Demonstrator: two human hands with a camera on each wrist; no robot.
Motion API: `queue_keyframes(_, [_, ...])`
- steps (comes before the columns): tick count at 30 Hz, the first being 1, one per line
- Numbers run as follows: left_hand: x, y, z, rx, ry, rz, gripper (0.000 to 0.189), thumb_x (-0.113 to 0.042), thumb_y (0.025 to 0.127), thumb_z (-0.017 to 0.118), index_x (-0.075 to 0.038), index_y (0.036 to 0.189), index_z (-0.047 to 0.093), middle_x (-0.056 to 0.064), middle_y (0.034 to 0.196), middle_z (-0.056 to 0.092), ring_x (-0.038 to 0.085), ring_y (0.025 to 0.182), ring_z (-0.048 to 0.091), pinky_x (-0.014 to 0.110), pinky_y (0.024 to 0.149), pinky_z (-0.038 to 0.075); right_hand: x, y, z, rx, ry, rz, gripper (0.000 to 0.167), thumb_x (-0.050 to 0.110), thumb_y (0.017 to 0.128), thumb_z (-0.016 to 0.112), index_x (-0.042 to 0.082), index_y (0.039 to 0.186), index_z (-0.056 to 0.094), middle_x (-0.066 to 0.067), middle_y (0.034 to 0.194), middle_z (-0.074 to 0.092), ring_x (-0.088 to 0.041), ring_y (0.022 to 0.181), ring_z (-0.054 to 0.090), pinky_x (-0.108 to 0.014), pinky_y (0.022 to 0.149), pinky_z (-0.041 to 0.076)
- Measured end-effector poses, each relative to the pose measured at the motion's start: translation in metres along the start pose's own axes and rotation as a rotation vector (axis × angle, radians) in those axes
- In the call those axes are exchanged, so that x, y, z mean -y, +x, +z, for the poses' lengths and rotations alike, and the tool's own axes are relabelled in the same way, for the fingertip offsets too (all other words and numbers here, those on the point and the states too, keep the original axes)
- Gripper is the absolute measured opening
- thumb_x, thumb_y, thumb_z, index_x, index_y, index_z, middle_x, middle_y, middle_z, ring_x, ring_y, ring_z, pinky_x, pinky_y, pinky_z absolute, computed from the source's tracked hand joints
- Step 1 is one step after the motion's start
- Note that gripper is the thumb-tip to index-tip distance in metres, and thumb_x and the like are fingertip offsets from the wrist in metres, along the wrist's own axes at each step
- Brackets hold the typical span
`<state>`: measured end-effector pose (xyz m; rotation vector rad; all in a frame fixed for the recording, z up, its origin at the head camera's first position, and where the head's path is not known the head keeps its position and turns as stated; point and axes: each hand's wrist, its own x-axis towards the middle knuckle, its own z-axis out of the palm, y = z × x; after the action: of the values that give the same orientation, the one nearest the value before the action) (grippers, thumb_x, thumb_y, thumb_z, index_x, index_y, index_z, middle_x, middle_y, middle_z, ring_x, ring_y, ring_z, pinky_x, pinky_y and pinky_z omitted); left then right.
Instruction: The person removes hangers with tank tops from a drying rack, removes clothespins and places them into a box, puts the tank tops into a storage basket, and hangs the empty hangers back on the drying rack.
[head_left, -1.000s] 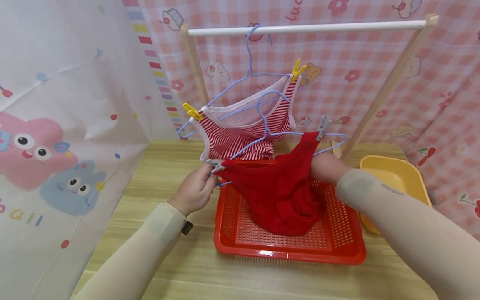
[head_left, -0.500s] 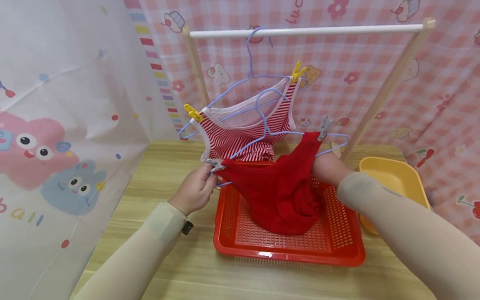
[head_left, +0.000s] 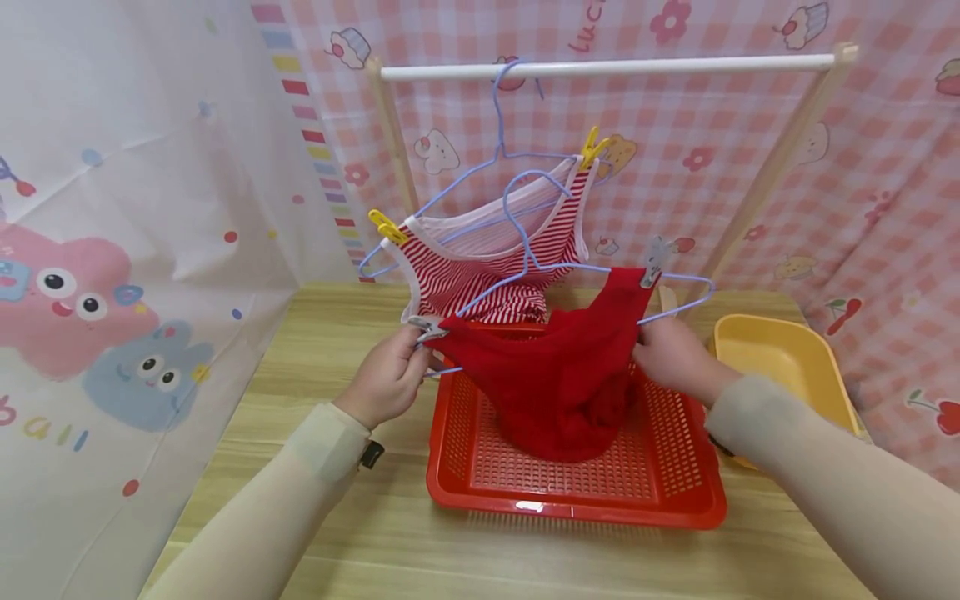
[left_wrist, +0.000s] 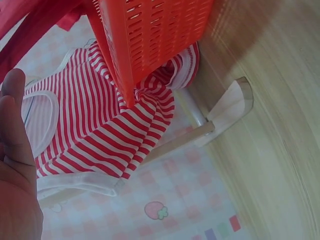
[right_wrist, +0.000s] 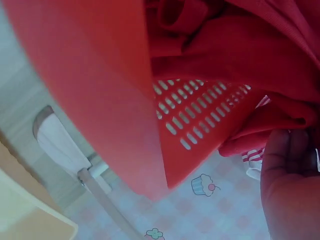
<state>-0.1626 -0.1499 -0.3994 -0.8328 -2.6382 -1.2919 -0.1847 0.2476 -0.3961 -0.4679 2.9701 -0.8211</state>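
Observation:
A red tank top (head_left: 555,383) hangs on a blue clothes hanger (head_left: 491,293), a grey clothespin (head_left: 429,327) at its left strap and another grey clothespin (head_left: 654,265) at its right. My left hand (head_left: 385,377) grips the hanger's left end, just by the clothespin. On the other side, my right hand (head_left: 678,358) pinches the top's armhole edge below the hanger arm; its fingertips are partly hidden. The right wrist view shows curled fingers (right_wrist: 287,150) against the red cloth. The top's lower part lies bunched over a red basket (head_left: 577,510).
Behind, a red-and-white striped top (head_left: 480,271) hangs by yellow clothespins (head_left: 387,226) on a second blue hanger. That hanger hooks over the white rail (head_left: 637,67) of a wooden rack. A yellow tub (head_left: 795,358) stands right of the basket on the wooden table (head_left: 285,333).
My right hand has come out from behind the tank top and shifted right. The hanger's right end and its clothespin have moved slightly right too. My left hand stays nearly in place.

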Motion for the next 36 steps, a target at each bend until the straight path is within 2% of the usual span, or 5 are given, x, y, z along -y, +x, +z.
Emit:
queue_keyframes(4, [-0.001,-0.001,0.000,0.000,-0.010,0.002,0.035,-0.002,0.107,0.042,-0.006,0.140,0.055,0.016,0.120,0.073,0.027,0.088,0.078,0.035,0.074,0.062,0.003,-0.011,-0.002,0.033,0.027,-0.003,0.016,0.009,0.099,0.062,0.003,0.095,0.077,-0.002,0.073,0.067,-0.018,0.070,0.053,-0.039,0.070,0.046])
queue_keyframes(13, [-0.001,-0.002,0.002,0.008,-0.026,0.017,0.035,-0.004,0.110,0.042,-0.009,0.141,0.056,0.015,0.119,0.072,0.022,0.088,0.077,0.042,0.077,0.065,0.003,-0.031,-0.001,0.089,0.082,-0.001,0.017,0.006,0.097,0.065,0.011,0.084,0.074,0.005,0.073,0.066,-0.014,0.073,0.054,-0.031,0.071,0.045])
queue_keyframes(22, [0.000,-0.003,0.005,0.018,-0.019,0.021,0.034,-0.002,0.109,0.043,-0.009,0.139,0.056,0.013,0.116,0.072,0.019,0.083,0.076,0.035,0.075,0.064,0.000,-0.044,-0.004,0.216,0.131,0.048,0.014,0.012,0.103,0.064,0.010,0.102,0.078,0.004,0.086,0.073,-0.014,0.079,0.058,-0.033,0.076,0.049])
queue_keyframes(32, [0.002,-0.004,0.009,0.032,-0.034,0.025,0.032,-0.001,0.108,0.044,-0.006,0.136,0.057,0.016,0.115,0.073,0.021,0.083,0.077,0.033,0.078,0.064,-0.006,-0.050,-0.003,0.255,0.116,0.024,0.014,0.010,0.102,0.064,0.009,0.111,0.075,0.003,0.094,0.076,-0.013,0.083,0.061,-0.036,0.082,0.054])
queue_keyframes(36, [0.002,-0.005,0.010,0.036,-0.006,0.010,0.031,-0.003,0.107,0.043,-0.008,0.133,0.058,0.013,0.110,0.075,0.019,0.084,0.077,0.034,0.078,0.064,-0.005,-0.052,-0.003,0.275,0.076,0.020,0.017,0.011,0.102,0.066,0.006,0.116,0.073,-0.003,0.100,0.076,-0.017,0.089,0.066,-0.045,0.088,0.059])
